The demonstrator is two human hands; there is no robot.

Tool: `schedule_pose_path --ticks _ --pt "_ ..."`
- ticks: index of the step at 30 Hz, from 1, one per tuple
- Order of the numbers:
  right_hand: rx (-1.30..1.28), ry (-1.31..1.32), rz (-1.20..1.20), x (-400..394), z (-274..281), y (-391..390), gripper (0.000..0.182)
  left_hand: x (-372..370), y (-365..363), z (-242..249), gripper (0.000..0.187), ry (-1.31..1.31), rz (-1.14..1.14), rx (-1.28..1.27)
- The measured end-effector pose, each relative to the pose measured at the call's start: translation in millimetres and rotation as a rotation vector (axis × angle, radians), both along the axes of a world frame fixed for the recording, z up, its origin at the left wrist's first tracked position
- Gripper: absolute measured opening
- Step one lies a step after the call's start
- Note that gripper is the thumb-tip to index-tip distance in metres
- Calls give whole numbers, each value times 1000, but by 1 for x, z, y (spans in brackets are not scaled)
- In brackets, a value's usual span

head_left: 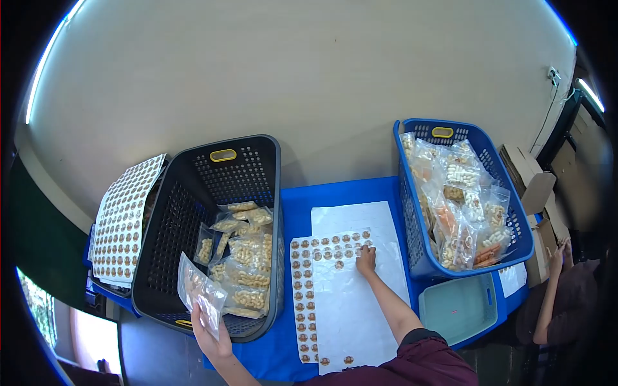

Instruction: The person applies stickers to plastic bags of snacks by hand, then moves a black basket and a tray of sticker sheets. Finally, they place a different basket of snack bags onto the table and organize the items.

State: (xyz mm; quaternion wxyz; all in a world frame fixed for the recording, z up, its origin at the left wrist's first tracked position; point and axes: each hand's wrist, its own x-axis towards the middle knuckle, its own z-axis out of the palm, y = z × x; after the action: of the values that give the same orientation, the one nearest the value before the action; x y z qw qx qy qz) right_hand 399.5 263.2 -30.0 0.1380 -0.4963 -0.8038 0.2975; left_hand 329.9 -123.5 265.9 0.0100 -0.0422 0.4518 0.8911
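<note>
Plain wall (335, 83) stands beyond the blue worktop (297, 202). The hands are well apart. The left hand (212, 334) is clamped on a clear pouch (203, 293), held over the near part of the dark basket (279, 193). Filled packets (250, 251) lie inside that basket, beyond the left hand. The right hand (365, 260) rests at the upper rows of the label sheets (306, 289), between the two baskets; its fingers are bent, and whether they grip a label cannot be determined. The blue basket (402, 199), right of and beyond the right hand, contains filled pouches (460, 186). A shallow tray (458, 309) is positioned nearer, beside that basket. Further right, another person's forearm (547, 299) is visible.
</note>
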Motion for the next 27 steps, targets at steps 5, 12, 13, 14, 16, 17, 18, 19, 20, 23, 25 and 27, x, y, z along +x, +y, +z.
schedule_pose_path --ticks 5,12,13,14,16,17,18,19,20,23,25,27 --pt "-101 -74 63 3 0 15 41 -4 -3 2 35 -41 -92 290" --pt "198 113 -7 14 7 -16 45 -3 -2 7 34 -77 -128 307" --pt "204 88 13 14 4 -17 44 -2 -1 9 33 -106 -117 291" --pt "213 64 30 12 -2 -16 42 -3 0 11 33 -134 -109 278" --pt "242 12 52 12 -4 -18 41 -5 -2 8 32 -144 -161 256" --pt "229 -12 50 13 -4 -20 40 -7 -2 5 31 -142 -196 252" --pt "218 -23 42 14 -4 -22 40 -8 -1 5 34 -121 -235 254" --pt "216 -33 49 16 -2 -25 39 -5 5 11 35 -85 -241 223" --pt "232 -7 76 19 -2 -29 38 -1 10 16 37 -48 -248 184" --pt "322 23 75 23 -2 -42 37 -6 -3 5 41 -52 -325 103" --pt "395 3 81 20 -9 -47 36 3 -1 23 47 -66 -346 122" --pt "459 -63 119 21 -10 -56 36 2 -5 25 36 -75 -434 243"
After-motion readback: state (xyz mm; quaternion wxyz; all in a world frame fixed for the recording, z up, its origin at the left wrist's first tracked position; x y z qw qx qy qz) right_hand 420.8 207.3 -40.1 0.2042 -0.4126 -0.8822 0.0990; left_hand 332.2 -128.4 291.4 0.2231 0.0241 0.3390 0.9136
